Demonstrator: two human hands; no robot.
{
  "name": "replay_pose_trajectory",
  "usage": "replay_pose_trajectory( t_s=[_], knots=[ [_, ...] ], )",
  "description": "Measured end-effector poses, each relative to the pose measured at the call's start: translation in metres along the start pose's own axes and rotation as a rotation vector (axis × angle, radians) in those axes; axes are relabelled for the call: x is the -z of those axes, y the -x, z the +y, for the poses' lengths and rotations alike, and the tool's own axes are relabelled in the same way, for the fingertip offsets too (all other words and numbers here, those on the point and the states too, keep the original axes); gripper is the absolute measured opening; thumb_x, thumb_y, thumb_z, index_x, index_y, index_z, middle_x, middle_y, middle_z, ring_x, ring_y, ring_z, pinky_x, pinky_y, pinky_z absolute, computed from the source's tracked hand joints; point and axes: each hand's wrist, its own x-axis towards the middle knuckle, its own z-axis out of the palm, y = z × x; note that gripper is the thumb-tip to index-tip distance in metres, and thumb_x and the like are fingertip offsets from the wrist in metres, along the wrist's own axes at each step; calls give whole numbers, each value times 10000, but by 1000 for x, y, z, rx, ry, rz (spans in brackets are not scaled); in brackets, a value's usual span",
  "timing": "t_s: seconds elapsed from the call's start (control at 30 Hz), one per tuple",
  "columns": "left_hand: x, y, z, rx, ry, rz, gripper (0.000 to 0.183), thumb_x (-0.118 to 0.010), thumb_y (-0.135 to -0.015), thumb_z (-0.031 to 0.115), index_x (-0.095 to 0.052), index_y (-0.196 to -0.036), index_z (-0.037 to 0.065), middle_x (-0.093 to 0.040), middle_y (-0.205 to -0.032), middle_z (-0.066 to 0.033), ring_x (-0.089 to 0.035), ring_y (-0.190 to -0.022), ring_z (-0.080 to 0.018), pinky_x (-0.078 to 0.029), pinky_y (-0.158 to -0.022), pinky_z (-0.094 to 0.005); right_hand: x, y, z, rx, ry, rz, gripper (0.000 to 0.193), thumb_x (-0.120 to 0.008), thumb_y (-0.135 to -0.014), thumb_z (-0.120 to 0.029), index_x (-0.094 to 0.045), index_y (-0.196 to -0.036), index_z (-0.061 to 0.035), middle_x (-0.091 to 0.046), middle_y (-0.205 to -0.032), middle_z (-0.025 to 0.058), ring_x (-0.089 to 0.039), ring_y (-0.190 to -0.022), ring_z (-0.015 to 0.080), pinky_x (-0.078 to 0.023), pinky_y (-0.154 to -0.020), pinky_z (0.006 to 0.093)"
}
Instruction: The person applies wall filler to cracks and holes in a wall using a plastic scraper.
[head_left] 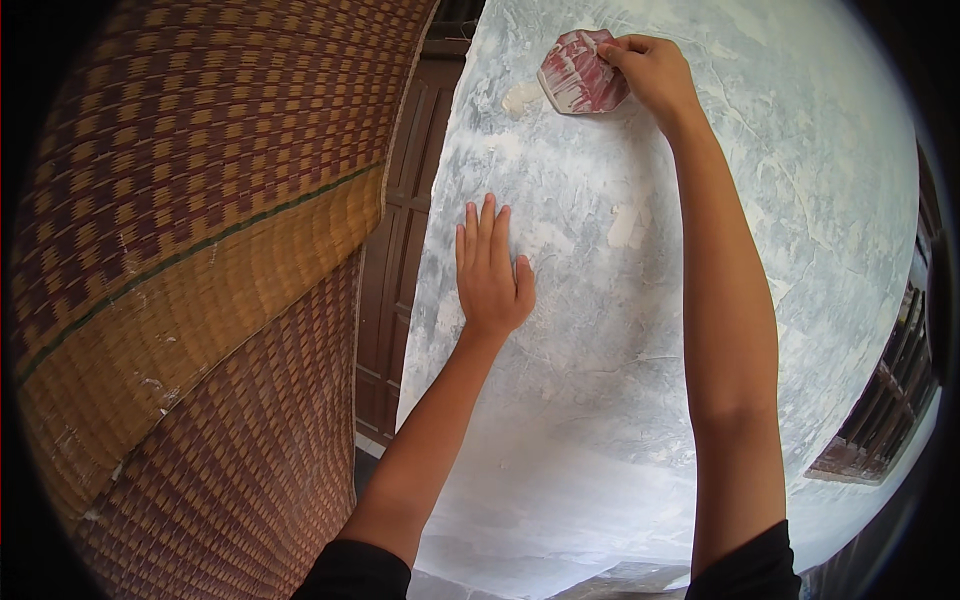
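High on the wall, my right hand [655,75] pinches the right edge of a flat red scraper [583,75], thumb on its face. White putty is smeared in streaks across the scraper. Behind it stands a grey wall [580,400] coated unevenly in white. A thicker cream dab of putty [521,99] sticks to the wall just left of the scraper. Lower down and to the left, my left hand [492,280] rests flat on the wall, fingers stretched upward and thumb out, holding nothing. Whether the scraper's far side touches the wall is hard to see.
A large woven mat [200,130] in brown and tan hangs along the left, with white specks on it. Between mat and wall shows a brown panelled door [402,190]. Dark wooden slats [880,410] sit at the far right edge of the wall.
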Motion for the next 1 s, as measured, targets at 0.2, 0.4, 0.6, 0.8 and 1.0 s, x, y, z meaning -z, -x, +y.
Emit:
replay_pose_trajectory(
  t_s=[0.2, 0.4, 0.6, 0.8, 1.0],
  knots=[
    [1, 0, 0, -4, 15, 23, 576, -488, -870, 130, -448, -1419, -39, -381, -1546, -229, -290, -1451, -463, -200, -1176, -576, -37, 28, 6, -36, -163, 63, 289, -752, -820, -334, -789, -937, -73, -742, -796, 77, -680, -735, 172, -522, -733, 311],
    [5, -1, 1, -10, 14, 23, 585, -499, -853, 110, -452, -1416, -40, -391, -1540, -229, -299, -1445, -467, -211, -1175, -572, -27, 59, 9, -187, -35, 163, 279, -759, -819, -325, -789, -911, -64, -749, -789, 76, -689, -718, 171, -518, -707, 316],
    [3, -2, 1, -19, 23, 28, 589, -504, -848, 100, -451, -1418, -37, -393, -1538, -229, -298, -1444, -469, -209, -1175, -573, -23, 73, 0, -168, -276, 159, 238, -749, -852, -249, -768, -878, -14, -724, -719, 48, -641, -645, 113, -495, -643, 276],
    [3, -3, 1, -21, 10, 25, 592, -508, -843, 92, -451, -1419, -35, -396, -1533, -234, -297, -1444, -467, -202, -1177, -573, -58, 61, 4, -113, -213, 117, 263, -779, -809, -303, -767, -867, -47, -709, -694, 62, -634, -616, 143, -494, -631, 303],
    [2, -2, 0, -23, 16, 39, 590, -510, -838, 86, -459, -1414, -33, -399, -1532, -233, -302, -1442, -466, -208, -1176, -572, -19, 84, 9, -216, -110, 224, 260, -770, -830, -285, -758, -839, -25, -688, -643, 52, -624, -574, 127, -490, -599, 300]
  ],
)
